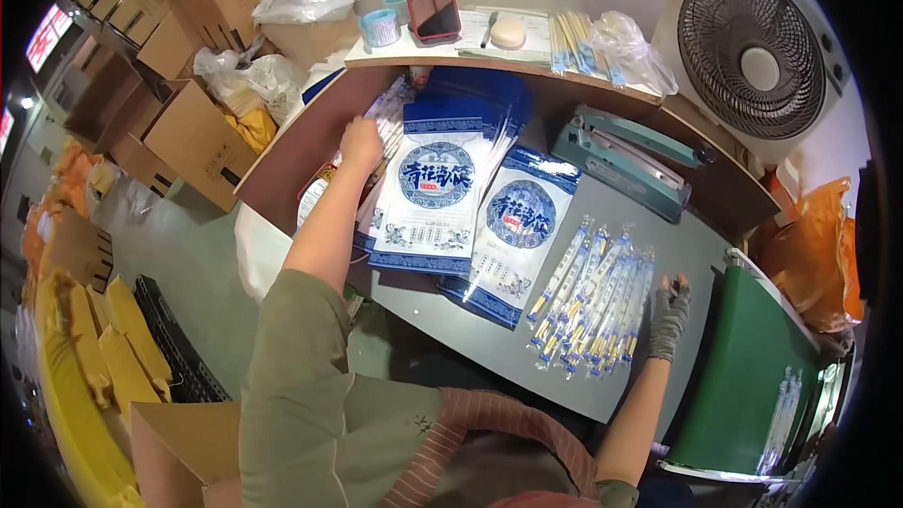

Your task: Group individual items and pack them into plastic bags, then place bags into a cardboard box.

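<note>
My left hand (362, 143) is closed at the far left of the grey table, by the left edge of a stack of white and blue printed bags (437, 216). Clear-wrapped sticks (390, 105) lie just beyond its knuckles; what the fingers hold, if anything, is hidden. On the right, my right hand (670, 306), in a grey fingerless glove, rests on the table with its fingers apart. Beside it lies a loose pile of individually wrapped chopsticks (597, 301) with blue and clear film. A second bag stack (519, 230) sits between that pile and the first stack.
A green bag sealer (621, 160) stands at the back right of the table. Above, a shelf (517, 64) carries a phone (431, 0) and bundled chopsticks (576, 42). A green conveyor belt (743, 367) runs at right, below a fan (752, 55). Cardboard boxes (193, 141) stand left.
</note>
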Available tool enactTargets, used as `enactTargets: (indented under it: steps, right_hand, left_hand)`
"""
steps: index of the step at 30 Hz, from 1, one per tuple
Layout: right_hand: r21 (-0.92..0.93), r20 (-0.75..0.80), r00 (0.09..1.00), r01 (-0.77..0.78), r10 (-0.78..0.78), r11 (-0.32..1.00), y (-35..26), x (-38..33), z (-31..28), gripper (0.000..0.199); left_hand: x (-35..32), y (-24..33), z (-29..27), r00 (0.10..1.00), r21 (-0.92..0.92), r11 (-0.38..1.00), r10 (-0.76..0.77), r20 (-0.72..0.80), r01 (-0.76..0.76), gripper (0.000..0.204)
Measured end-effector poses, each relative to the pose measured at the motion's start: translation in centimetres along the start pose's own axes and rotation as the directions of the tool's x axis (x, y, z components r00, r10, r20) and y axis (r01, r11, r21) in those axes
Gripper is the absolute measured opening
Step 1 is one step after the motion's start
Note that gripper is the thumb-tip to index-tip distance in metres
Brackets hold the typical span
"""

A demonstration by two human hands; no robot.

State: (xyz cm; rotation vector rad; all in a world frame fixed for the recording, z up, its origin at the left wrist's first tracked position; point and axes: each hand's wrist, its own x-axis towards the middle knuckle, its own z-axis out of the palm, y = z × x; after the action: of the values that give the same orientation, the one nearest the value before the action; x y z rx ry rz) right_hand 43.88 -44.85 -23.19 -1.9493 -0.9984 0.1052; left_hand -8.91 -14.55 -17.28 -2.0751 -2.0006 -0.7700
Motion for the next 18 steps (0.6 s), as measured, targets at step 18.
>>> enactTargets:
  steps: [18]
  right_hand:
    - [0.314,0.062,0.982,-0.191,0.180,0.930,4.6,-0.5,-0.5,0.042]
  left_hand:
    - [2.2,-1.3,-4.0,0.939,-0.026,0.985,-0.156,0.307,0.173,0.027]
